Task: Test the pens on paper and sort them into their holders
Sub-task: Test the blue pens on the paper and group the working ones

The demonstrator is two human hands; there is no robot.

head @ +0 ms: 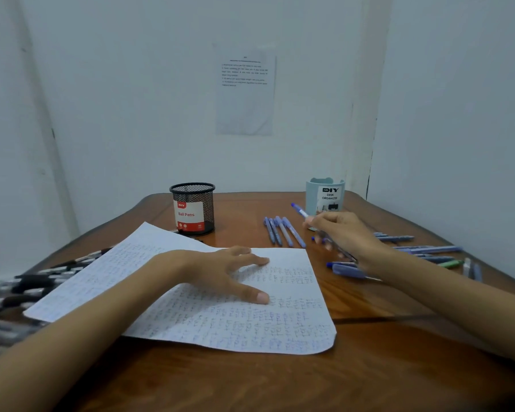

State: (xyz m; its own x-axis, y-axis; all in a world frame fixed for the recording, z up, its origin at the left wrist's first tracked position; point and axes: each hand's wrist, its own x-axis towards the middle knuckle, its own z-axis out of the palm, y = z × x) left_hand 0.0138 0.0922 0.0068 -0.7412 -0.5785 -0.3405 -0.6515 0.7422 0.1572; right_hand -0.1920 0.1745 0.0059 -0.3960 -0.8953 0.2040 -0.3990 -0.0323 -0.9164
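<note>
— Hands first, set against the paper (250, 322)?
— Pressed flat on the paper's middle, left hand (220, 272), fingers straight and spread, gripping nothing. Raised just past the paper's far right corner, right hand (342, 236), fingers curled round a blue pen (299, 211).
— Lie of that pen?
— Slanted, blue end sticking out beyond the fingers, pointing up and away from the paper.
— Nearest the hand?
— Row of four pens (283, 231), blue, side by side on the table (369, 382), just beyond the paper's far right corner. More blue pens (347, 270) under the wrist, just off the paper's right edge.
— Holders?
— Black mesh cup (193, 208), red-and-white label reading "Ball Pens", at the paper's far edge; touching or not, cannot tell. Pale green organizer (324, 194), marked "DIY Desk Organizer", farther back than the paper's far right corner, partly behind the right hand.
— Farther out?
— Scattered blue pens (428, 249) and one green pen (451, 264), well right of the paper. Heap of black and grey pens (27, 289), blurred, along the paper's left edge. Paper itself covered with small blue scribbles. Printed sheet (244, 93) on the wall, well beyond the paper's far edge.
</note>
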